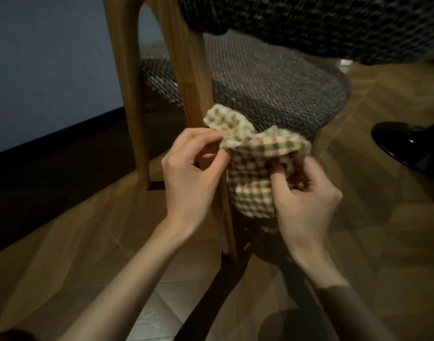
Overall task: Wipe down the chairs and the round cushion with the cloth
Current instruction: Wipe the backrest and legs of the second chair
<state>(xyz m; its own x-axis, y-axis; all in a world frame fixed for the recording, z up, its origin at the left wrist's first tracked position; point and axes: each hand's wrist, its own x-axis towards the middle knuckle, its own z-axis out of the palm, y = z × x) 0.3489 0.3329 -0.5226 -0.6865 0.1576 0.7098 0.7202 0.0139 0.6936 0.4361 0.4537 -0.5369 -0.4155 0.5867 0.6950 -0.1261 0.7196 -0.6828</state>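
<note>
A checked cream, green and red cloth (250, 168) hangs bunched between both hands, in front of a wooden chair. My left hand (188, 173) pinches the cloth's upper left edge between thumb and fingers. My right hand (307, 200) grips the cloth's right side with curled fingers, part of the fabric draped over them. Behind the cloth is the chair's round grey woven seat cushion (272, 87) and above it the dark woven backrest (309, 23). The chair's wooden legs (198, 89) stand just left of and behind the cloth.
A second woven seat (159, 77) shows behind the wooden frame at the left. A glossy black base (408, 141) sits on the wooden floor (383, 217) at the right. A pale wall (51, 70) with dark skirting runs along the left.
</note>
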